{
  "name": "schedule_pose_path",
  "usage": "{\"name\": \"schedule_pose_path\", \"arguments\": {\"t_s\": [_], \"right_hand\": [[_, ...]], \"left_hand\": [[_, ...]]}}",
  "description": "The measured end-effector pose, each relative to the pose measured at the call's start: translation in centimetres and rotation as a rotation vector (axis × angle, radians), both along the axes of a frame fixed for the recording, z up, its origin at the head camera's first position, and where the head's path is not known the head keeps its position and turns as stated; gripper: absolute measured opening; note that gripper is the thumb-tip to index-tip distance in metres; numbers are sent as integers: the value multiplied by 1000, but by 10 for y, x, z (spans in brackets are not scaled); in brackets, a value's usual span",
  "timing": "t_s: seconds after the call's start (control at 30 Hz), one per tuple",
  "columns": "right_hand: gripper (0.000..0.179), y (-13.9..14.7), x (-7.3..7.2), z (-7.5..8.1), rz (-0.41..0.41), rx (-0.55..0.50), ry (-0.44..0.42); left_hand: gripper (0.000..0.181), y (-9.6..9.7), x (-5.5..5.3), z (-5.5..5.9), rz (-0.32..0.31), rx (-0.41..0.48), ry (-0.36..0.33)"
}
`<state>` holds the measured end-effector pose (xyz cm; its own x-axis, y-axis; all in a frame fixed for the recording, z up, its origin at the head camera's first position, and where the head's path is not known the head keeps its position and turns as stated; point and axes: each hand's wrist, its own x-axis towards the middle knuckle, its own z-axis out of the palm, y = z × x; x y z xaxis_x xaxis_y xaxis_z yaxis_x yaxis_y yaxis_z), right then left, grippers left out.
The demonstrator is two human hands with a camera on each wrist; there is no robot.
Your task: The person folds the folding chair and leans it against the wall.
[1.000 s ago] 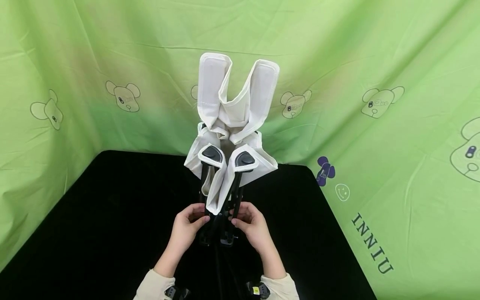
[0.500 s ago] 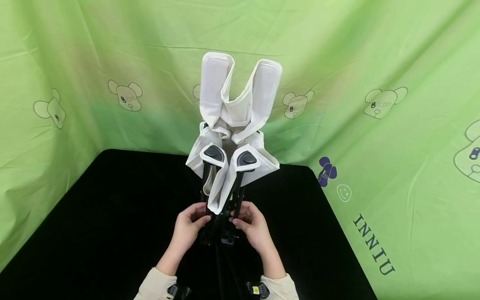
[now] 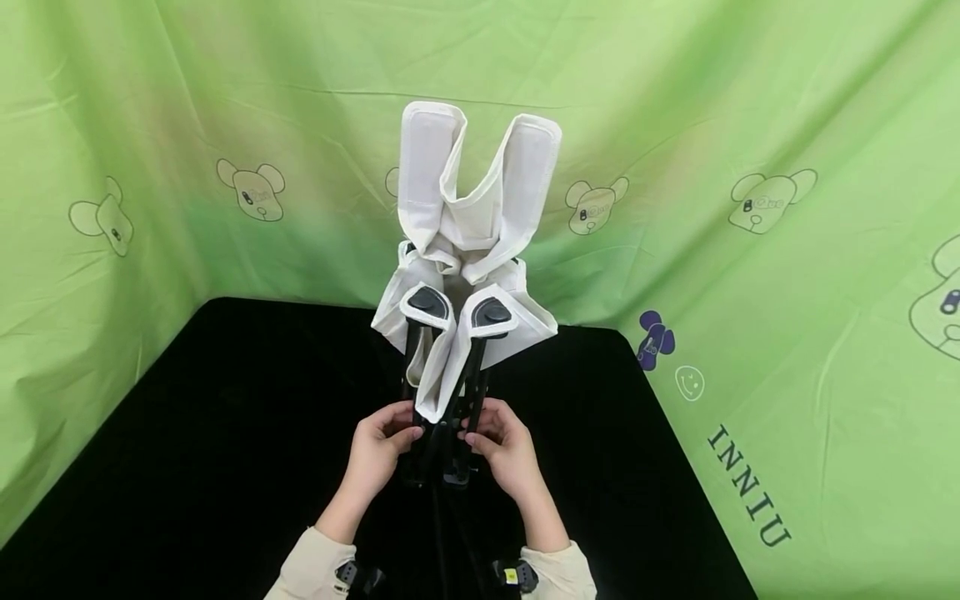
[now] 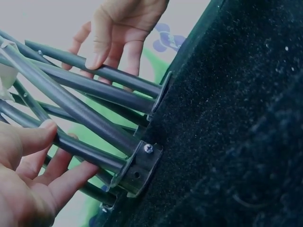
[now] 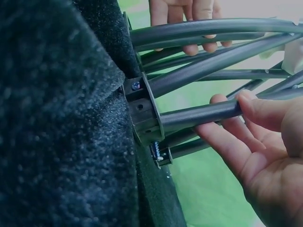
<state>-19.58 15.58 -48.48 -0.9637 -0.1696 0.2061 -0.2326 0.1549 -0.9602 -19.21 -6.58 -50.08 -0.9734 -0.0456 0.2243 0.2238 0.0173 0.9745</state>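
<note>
A folding chair (image 3: pixel 472 221) stands upright and bunched together, white fabric above and black metal tubes below. Its fabric corners sit on black plastic caps at the tube tops. On the left side, my left hand (image 3: pixel 374 454) pinches a leg tube between thumb and fingers, low down near the feet. My right hand (image 3: pixel 513 454) does the same on the opposite side. In the left wrist view, several tubes (image 4: pixel 90 120) meet in black foot brackets (image 4: pixel 139 170) with screws. The right wrist view shows a bracket (image 5: pixel 142 111) at the black cloth, with my thumb along one tube.
The chair's feet rest on a table (image 3: pixel 247 433) covered in black fuzzy cloth. Green curtains (image 3: pixel 300 75) printed with bear heads hang behind and at both sides. Cameras on straps (image 3: pixel 517 577) sit at both wrists.
</note>
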Motion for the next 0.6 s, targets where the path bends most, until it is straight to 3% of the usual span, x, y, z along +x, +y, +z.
{"name": "schedule_pose_path", "arguments": {"t_s": [0.17, 0.6], "right_hand": [[42, -2, -1, 6, 4, 11, 2], [43, 1, -14, -7, -25, 0, 77]], "left_hand": [[34, 2, -4, -1, 13, 7, -7], [33, 6, -14, 1, 13, 11, 22]]}}
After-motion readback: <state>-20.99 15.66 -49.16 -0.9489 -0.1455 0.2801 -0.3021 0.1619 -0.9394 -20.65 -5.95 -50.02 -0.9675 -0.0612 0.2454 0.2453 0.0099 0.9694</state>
